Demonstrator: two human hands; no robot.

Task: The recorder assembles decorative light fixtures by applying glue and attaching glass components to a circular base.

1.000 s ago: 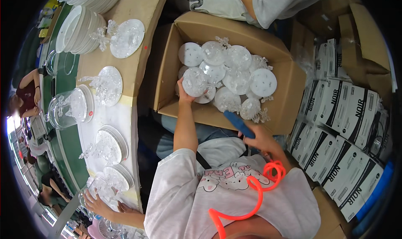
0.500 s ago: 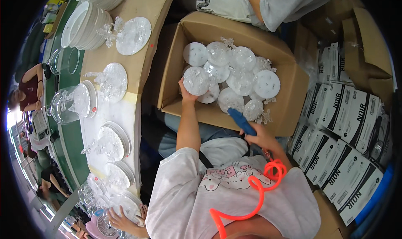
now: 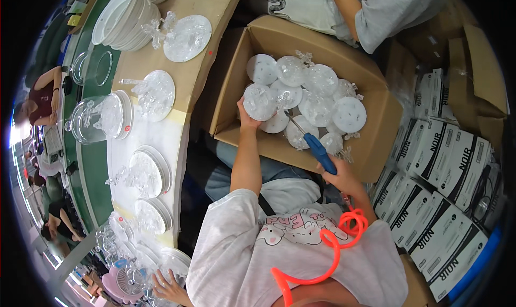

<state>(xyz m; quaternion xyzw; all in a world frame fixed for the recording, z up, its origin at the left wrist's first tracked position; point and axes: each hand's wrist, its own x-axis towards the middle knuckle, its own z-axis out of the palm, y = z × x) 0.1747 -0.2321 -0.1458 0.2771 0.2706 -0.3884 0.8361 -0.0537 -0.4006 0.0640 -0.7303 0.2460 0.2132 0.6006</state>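
My left hand [image 3: 248, 116] grips the edge of a round white disc [image 3: 259, 101] at the near left of a large cardboard box [image 3: 371, 152]. The disc has a clear, glossy surface; whatever is under it is hidden. My right hand [image 3: 339, 173] is closed round the handle of a blue air blow gun [image 3: 321, 154]. Its thin metal nozzle points left over the discs, toward the one I hold. A coiled orange hose [image 3: 334, 248] hangs from the gun. Several similar discs, such as this one [image 3: 349, 115], some with clear plastic ornaments, fill the box's middle.
Left, a table [image 3: 180, 97] bears ornaments on discs, stacked white plates [image 3: 126, 19] and a clear dome [image 3: 88, 124]. Another person's hand [image 3: 171, 288] is at the lower left. Someone in grey [image 3: 398, 16] stands beyond the box. Printed white cartons [image 3: 430, 199] are stacked right.
The blow gun's nozzle has come into sight, reaching left over the discs. My left hand still holds the disc. The whole view has shifted slightly.
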